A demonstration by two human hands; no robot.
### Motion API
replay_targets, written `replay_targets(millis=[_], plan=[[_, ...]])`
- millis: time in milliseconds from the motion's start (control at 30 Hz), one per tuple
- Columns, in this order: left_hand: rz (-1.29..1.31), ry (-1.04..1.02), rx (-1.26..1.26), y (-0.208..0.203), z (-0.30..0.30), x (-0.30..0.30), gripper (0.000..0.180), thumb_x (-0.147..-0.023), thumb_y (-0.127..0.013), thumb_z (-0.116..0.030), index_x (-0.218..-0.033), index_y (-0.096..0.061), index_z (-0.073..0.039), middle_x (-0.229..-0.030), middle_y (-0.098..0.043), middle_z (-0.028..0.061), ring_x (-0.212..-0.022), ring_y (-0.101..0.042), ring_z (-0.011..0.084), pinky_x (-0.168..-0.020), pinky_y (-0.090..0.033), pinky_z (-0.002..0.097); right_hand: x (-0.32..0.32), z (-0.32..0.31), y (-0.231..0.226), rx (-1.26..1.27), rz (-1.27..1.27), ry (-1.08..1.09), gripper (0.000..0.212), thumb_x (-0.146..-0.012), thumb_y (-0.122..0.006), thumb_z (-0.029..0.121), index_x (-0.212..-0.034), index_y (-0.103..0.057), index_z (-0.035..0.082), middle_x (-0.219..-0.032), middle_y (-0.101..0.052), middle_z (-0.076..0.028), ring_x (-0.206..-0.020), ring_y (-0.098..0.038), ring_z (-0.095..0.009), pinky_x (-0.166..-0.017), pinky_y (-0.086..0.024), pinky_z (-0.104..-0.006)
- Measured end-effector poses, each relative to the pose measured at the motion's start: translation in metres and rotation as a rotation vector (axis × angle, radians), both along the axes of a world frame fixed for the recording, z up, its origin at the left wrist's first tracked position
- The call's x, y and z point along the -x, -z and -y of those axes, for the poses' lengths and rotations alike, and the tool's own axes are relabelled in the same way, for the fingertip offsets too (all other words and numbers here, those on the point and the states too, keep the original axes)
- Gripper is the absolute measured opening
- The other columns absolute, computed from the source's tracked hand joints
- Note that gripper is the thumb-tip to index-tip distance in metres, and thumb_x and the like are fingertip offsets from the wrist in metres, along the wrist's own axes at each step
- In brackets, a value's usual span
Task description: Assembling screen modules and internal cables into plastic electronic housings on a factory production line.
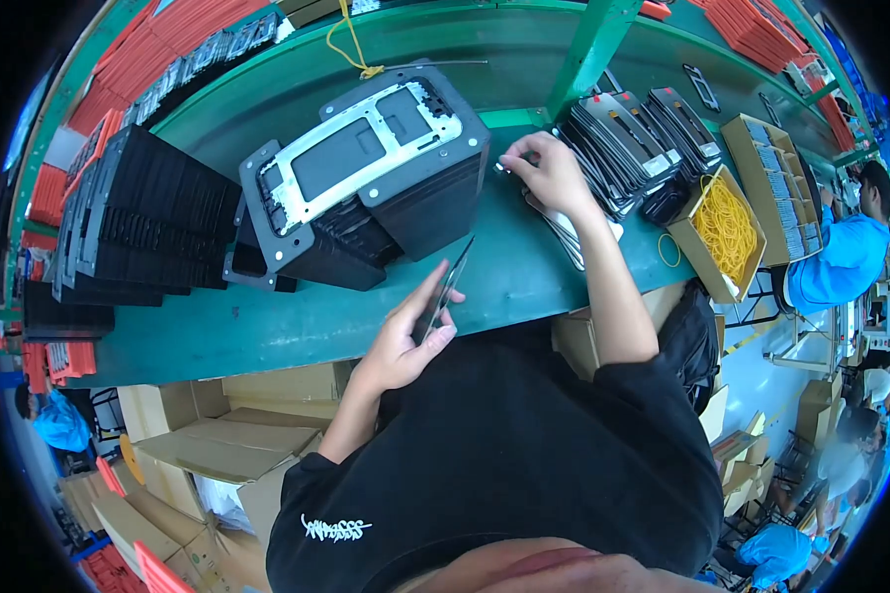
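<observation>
In front of my chest, my left hand (398, 341) grips a thin, dark flat plate (443, 296) by its lower part, tilted almost edge-on to view. My right hand (554, 176) is closed in a pinch above the green bench, with a tiny light-coloured bit at its fingertips that is too small to name. Below that wrist lies a short stack of thin phone-sized panels (564, 235). Left of centre stands a tall pile of black trays (435, 203). A silver phone-like metal frame (311, 163) rests in the top tray.
More black trays (153, 212) are stacked at the left. Right of my right hand are piled dark phone-sized panels (618, 138), a box of yellow rubber bands (727, 232) and a divided carton (766, 148). A green post (588, 59) rises behind. A person in blue (841, 262) sits at right.
</observation>
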State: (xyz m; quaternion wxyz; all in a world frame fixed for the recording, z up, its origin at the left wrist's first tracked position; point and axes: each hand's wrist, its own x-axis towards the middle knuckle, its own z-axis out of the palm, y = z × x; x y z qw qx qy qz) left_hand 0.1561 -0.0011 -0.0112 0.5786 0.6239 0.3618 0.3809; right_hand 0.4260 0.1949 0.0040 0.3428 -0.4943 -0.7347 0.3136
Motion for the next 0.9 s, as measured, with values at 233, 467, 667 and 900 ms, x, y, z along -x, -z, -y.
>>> replay_targets(millis=[233, 467, 667, 900], plan=[[0.478, -0.062, 0.139, -0.022, 0.011, 0.003, 0.071, -0.102, -0.061, -0.038, -0.155, -0.038, 0.002, -0.138, -0.057, 0.0257, -0.102, -0.066, 0.0255, -0.082, -0.059, 0.0365, 0.022, 0.005, -0.083, -0.389, -0.014, 0.017, 0.016, -0.088, -0.077, 0.009, -0.098, -0.068, 0.001, -0.091, -0.068, -0.008, -0.078, -0.064, -0.016, -0.071, -0.052, -0.0293], [0.613, -0.090, 0.043, -0.114, -0.026, 0.011, 0.088, -0.101, -0.046, -0.068, -0.145, -0.046, 0.008, -0.120, -0.066, 0.0287, -0.090, -0.070, 0.0271, -0.074, -0.059, 0.0349, 0.057, 0.057, -0.153, 0.093, -0.721, -0.966, 0.047, -0.089, -0.071, -0.001, -0.134, -0.060, -0.002, -0.102, -0.072, -0.012, -0.071, -0.063, -0.012, -0.063, -0.051, -0.0255], [0.313, -0.179, -0.136, -0.169, -0.034, 0.044, 0.095, -0.096, -0.046, -0.075, -0.139, -0.054, 0.009, -0.113, -0.068, 0.0255, -0.085, -0.069, 0.0239, -0.069, -0.057, 0.0315, 0.090, 0.044, -0.169, 0.064, -0.070, -1.364, 0.055, -0.087, -0.075, 0.004, -0.139, -0.058, -0.006, -0.089, -0.074, -0.012, -0.062, -0.068, -0.016, -0.063, -0.053, -0.0247], [-0.248, -0.511, -0.543, -0.212, -0.044, 0.079, 0.087, -0.084, -0.077, -0.054, -0.147, -0.053, 0.001, -0.121, -0.068, 0.0151, -0.097, -0.065, 0.0192, -0.085, -0.054, 0.0328, 0.047, 0.018, -0.166, -0.319, -0.498, -0.801, 0.023, -0.098, -0.067, 0.012, -0.112, -0.074, -0.005, -0.077, -0.072, -0.007, -0.059, -0.061, -0.008, -0.057, -0.047, -0.0209]])
